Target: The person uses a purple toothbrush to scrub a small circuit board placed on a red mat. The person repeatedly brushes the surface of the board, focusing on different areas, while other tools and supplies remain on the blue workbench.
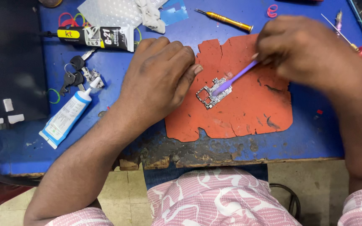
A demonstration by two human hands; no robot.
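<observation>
Where mat ends, circuit board midway.

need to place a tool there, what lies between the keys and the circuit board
Head view: the left hand lies between the keys and the circuit board, resting on the blue table.

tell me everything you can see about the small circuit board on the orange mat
The small silvery circuit board is irregular in outline, crowded with metal shields and tiny components. It lies flat, angled diagonally, on the worn, cracked orange mat. The purple brush-like tool in the right hand touches its upper end; the left hand rests just beside it.
</observation>
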